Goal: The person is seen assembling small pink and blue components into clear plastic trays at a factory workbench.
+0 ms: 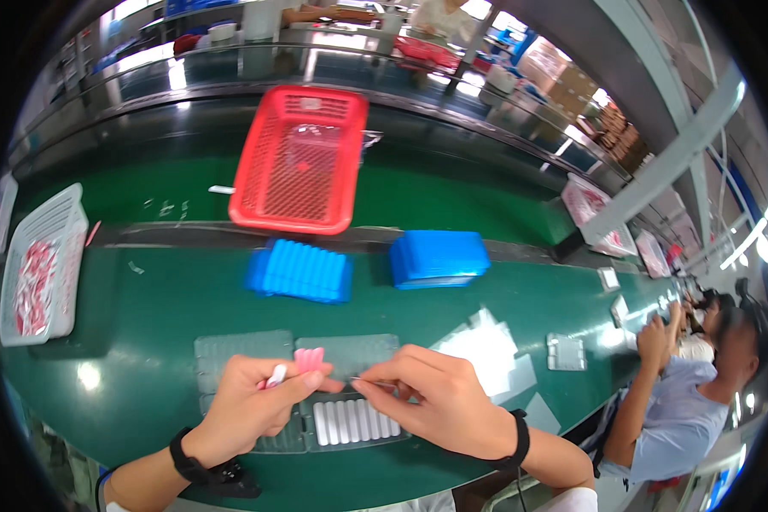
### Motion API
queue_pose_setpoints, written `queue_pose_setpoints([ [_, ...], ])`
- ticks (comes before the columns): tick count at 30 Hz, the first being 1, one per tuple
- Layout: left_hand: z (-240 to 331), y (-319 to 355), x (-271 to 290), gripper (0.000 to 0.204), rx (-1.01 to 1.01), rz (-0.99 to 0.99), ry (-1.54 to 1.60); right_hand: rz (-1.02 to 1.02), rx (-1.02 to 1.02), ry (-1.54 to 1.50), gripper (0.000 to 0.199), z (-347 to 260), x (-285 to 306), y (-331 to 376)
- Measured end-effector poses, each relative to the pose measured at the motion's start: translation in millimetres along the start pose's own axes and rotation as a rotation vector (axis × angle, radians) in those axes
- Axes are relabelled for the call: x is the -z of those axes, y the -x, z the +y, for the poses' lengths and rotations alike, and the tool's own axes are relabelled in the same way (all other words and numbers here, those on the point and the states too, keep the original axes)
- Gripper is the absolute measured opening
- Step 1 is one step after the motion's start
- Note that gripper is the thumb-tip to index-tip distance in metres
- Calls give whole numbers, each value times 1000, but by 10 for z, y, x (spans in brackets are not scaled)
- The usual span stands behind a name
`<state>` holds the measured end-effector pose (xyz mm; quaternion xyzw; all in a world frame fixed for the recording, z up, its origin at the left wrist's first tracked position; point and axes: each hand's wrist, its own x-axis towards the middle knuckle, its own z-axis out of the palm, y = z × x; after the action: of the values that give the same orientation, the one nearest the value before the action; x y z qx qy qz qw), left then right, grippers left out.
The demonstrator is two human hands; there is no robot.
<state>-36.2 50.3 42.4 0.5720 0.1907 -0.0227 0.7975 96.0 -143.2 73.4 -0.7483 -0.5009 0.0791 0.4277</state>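
Tray (350,422), clear plastic with a row of white sticks (354,420) in its slots, lies low in the centre of the frame on the green counter (145,290), partly under both hands. A second clear tray (243,346) sits just behind it, and a small empty one (566,352) lies to the right.

Largest in view is the red basket (300,160) at upper centre, then the white basket (38,264) of red-and-white pieces at the left edge. Two blue stacks (301,271) (438,257) lie between the red basket and the hands. A seated person (683,401) works at the right edge.

The left hand (252,405) has its fingers closed on a pink piece (309,359) and a white stick (276,375). The right hand (448,401) pinches what looks like a thin pin or tweezer (369,381), its tip pointing at the pink piece; the tool is too fine to tell more.

Doing this well seems to call for keeping both hands low over the tray and holding the pink piece steady. The tip should meet it squarely, without nudging the sticks already seated.
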Motion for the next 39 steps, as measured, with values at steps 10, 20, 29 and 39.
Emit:
queue_pose_setpoints([
  [10, 41, -58, 65, 22, -14, 50, 107, -162, -314, -29, 16, 18, -47, -47],
  [20, 9, -84, 142, 25, -46, 102, 90, -342, -709, -547, 34, 165, -111, -287],
  [29, -5, -121, 148, 25, -72, 117, 125, -140, 422, 495, 19, 184, -317, -214],
  [39, -29, -120, 156, 24, -79, 81, 137, -262, 392, 511, 34, 160, -442, -186],
])
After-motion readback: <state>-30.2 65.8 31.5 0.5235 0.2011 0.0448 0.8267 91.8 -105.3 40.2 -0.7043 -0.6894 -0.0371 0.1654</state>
